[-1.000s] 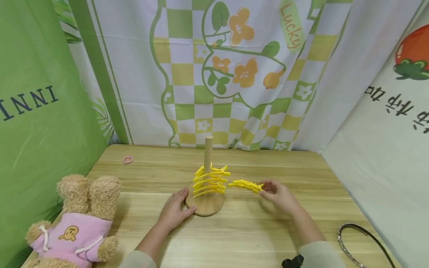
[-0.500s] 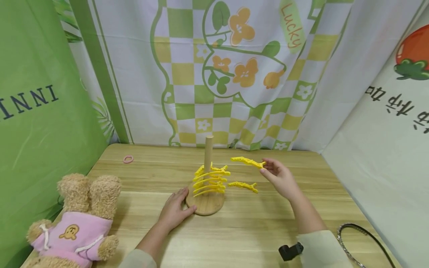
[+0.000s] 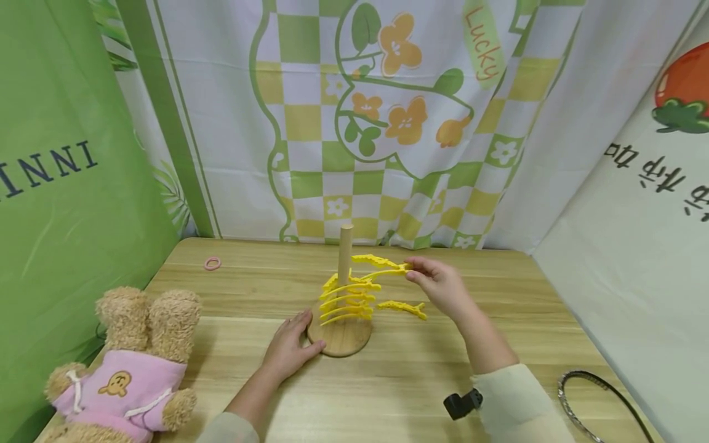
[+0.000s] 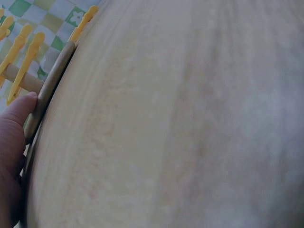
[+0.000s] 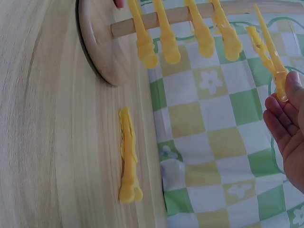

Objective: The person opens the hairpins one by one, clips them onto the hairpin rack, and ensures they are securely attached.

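A wooden stand with an upright peg [image 3: 345, 255] and a round base [image 3: 344, 341] stands mid-table. Several yellow alligator hair clips [image 3: 346, 301] are clamped one above another on the peg. My left hand [image 3: 288, 349] holds the near left rim of the base; in the left wrist view its thumb [image 4: 21, 109] lies against the rim. My right hand [image 3: 440, 286] pinches the tail of another yellow hair clip [image 5: 271, 54], whose jaws are spread beside the upper peg. One more hair clip [image 3: 401, 307] lies on the table, right of the stand.
A teddy bear [image 3: 119, 381] in a pink top lies at the left. A pink ring [image 3: 212, 263] is at the back left, and a dark hoop-like band [image 3: 565, 394] at the right edge. A patterned curtain [image 3: 332, 111] hangs behind the table.
My right hand has lifted one of the two hair clips off the table, brought it left to the peg and squeezed it open. My left hand stays on the base.
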{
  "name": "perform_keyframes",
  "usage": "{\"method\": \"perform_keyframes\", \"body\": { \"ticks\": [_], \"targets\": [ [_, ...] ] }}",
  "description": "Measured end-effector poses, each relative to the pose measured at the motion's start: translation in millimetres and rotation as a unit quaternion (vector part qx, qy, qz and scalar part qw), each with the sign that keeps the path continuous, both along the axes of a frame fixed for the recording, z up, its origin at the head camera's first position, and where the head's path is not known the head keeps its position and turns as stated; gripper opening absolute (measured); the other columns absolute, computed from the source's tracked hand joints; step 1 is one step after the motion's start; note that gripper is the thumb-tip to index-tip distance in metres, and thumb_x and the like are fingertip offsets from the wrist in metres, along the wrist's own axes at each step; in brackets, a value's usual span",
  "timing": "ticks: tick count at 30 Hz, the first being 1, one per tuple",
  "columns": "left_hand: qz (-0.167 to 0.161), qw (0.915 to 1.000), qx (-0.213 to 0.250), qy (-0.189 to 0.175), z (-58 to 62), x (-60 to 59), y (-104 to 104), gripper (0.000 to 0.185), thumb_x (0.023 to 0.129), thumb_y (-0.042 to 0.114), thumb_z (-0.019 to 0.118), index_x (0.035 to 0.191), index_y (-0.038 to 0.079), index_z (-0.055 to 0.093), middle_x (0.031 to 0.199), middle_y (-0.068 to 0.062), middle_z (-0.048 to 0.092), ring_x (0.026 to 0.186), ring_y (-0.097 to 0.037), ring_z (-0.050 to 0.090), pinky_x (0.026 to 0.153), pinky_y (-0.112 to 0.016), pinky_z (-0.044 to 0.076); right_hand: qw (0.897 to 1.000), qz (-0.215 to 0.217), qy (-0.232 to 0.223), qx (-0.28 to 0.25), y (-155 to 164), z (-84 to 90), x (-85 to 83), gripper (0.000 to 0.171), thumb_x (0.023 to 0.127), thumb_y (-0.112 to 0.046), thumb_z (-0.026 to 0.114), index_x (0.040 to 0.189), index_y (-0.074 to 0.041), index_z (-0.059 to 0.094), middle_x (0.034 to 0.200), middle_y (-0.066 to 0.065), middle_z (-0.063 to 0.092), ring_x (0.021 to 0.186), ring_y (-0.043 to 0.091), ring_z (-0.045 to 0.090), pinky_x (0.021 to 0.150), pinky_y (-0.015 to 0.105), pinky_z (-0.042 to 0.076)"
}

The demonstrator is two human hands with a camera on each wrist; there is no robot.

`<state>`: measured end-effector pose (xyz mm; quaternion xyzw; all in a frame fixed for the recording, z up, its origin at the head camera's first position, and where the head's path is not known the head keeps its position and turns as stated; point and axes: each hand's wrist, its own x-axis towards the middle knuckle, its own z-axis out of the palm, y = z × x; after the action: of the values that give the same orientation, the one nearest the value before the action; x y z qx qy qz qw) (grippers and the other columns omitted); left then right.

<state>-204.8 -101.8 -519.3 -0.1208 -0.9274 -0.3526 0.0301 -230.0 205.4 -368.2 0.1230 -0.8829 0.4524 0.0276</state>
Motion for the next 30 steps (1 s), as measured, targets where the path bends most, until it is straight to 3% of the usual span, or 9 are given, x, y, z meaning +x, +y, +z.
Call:
{"method": "perform_keyframes", "body": {
  "ticks": [14, 20, 30],
  "targets": [
    [-0.003, 1.0, 0.007, -0.001, 1.5, 1.0, 0.5, 0.074, 0.075, 0.052, 0.057, 0.132, 0.011, 0.036, 0.138, -0.005, 0.035, 0.129, -0.022, 0.029, 0.11, -0.042, 0.016, 0.999, 0.015, -0.022, 0.029, -38.5, -5.5, -15.1, 0.03, 0.082, -0.042, 0.051, 0.108, -0.03, 0.057, 0.106, -0.01, 0.061, 0.095, 0.009, 0.059, 0.08, 0.03, 0.051],
    [-0.004, 1.0, 0.005, 0.001, 1.8, 0.7, 0.5, 0.074, 0.075, 0.052, 0.057, 0.132, 0.011, 0.035, 0.138, -0.004, 0.035, 0.13, -0.021, 0.029, 0.11, -0.041, 0.015, 0.999, 0.034, -0.013, 0.035, -45.5, -4.4, -16.4, 0.035, 0.08, -0.046, 0.051, 0.11, -0.028, 0.057, 0.106, -0.009, 0.061, 0.095, 0.009, 0.058, 0.082, 0.031, 0.05],
    [-0.004, 1.0, 0.004, 0.004, 1.7, 0.6, 0.0, 0.074, 0.075, 0.051, 0.057, 0.133, 0.011, 0.034, 0.139, -0.004, 0.034, 0.13, -0.021, 0.028, 0.111, -0.041, 0.014, 0.998, 0.045, -0.03, 0.043, -47.7, -4.2, -17.4, 0.032, 0.08, -0.047, 0.05, 0.109, -0.034, 0.055, 0.11, -0.012, 0.059, 0.098, 0.009, 0.057, 0.084, 0.032, 0.049]
  ]
}}
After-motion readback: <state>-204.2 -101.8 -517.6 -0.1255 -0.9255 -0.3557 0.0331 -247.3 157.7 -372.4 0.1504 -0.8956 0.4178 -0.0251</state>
